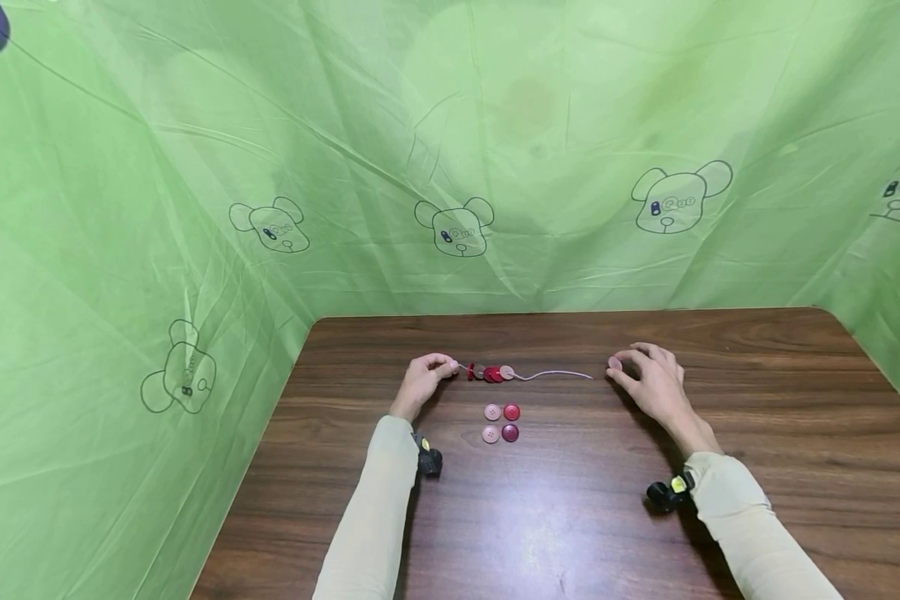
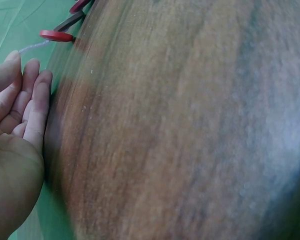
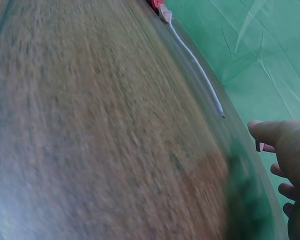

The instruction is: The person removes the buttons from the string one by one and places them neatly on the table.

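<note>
A pale cord (image 1: 558, 372) lies across the table with several red, dark and pink buttons (image 1: 492, 374) threaded on it, bunched toward its left part. Thumb and finger of my left hand (image 1: 422, 379) pinch the cord's left end, just beside a red button (image 2: 56, 36). To the right, my right hand (image 1: 654, 382) pinches a pink button (image 1: 614, 363), seen nearly edge-on in the right wrist view. The cord's free tip (image 3: 222, 115) lies a short way left of that hand. Between the hands and nearer me are two pink buttons (image 1: 492, 412), a red button (image 1: 512, 412) and a maroon button (image 1: 510, 432).
The brown wooden table (image 1: 570, 500) ends at the back against a green curtain (image 1: 540, 167) printed with bear faces, which also hangs along both sides. Black wrist cameras (image 1: 429, 460) sit at the cuffs of both pale sleeves.
</note>
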The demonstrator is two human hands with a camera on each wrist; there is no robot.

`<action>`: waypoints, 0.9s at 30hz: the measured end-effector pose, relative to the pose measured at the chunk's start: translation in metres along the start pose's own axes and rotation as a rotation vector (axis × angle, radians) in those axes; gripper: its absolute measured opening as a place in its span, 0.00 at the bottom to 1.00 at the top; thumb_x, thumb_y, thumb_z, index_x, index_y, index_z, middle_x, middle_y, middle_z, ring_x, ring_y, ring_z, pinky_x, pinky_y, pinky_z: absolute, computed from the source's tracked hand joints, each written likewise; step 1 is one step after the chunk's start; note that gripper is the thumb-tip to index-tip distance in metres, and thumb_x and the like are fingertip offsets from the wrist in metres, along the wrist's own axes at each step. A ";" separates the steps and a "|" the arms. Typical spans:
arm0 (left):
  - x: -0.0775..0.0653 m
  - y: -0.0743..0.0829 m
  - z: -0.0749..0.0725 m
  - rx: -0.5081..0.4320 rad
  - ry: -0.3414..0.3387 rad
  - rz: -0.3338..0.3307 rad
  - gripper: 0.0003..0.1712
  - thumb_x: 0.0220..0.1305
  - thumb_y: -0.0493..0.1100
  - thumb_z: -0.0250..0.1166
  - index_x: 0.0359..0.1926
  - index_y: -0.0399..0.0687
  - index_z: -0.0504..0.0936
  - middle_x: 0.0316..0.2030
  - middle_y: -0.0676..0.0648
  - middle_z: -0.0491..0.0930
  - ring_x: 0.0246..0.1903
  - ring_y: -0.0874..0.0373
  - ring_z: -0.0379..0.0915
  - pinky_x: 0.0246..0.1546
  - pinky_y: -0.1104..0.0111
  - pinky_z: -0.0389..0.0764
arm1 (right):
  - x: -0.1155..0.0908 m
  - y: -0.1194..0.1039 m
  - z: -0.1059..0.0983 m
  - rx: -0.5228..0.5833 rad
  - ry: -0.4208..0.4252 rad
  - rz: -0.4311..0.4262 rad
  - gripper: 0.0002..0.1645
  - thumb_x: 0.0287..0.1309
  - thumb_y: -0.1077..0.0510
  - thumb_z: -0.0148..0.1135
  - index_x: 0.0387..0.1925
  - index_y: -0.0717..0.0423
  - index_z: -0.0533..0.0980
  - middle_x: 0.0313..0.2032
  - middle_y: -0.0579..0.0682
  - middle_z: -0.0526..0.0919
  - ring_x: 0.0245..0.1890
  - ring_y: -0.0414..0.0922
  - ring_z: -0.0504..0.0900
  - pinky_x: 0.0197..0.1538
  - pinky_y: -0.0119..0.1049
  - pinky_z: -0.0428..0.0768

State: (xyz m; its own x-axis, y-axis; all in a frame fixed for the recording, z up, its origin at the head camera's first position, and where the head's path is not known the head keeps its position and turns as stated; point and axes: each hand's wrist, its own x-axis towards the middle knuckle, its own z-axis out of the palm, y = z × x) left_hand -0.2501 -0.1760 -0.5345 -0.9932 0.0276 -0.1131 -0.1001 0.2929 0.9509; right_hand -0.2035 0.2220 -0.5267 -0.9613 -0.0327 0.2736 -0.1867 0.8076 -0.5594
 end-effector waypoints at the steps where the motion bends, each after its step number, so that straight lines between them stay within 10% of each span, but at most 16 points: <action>1: 0.000 0.000 0.000 0.001 0.000 0.001 0.06 0.60 0.42 0.67 0.33 0.43 0.83 0.33 0.49 0.85 0.36 0.61 0.77 0.44 0.68 0.73 | 0.000 0.000 0.000 0.002 -0.001 -0.002 0.20 0.57 0.48 0.65 0.46 0.56 0.79 0.59 0.64 0.69 0.60 0.68 0.59 0.53 0.64 0.54; 27: 0.000 0.001 0.000 0.006 0.009 0.004 0.06 0.60 0.42 0.67 0.34 0.42 0.83 0.32 0.49 0.85 0.36 0.62 0.77 0.43 0.69 0.74 | -0.002 -0.057 0.026 0.014 0.005 -0.229 0.17 0.50 0.52 0.71 0.41 0.52 0.80 0.57 0.60 0.73 0.60 0.62 0.63 0.55 0.63 0.57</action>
State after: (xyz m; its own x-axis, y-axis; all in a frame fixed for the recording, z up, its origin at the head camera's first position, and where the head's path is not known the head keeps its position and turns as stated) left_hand -0.2500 -0.1752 -0.5331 -0.9941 0.0199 -0.1068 -0.0960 0.2985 0.9496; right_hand -0.1958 0.1603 -0.5160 -0.8924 -0.2114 0.3987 -0.4028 0.7714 -0.4926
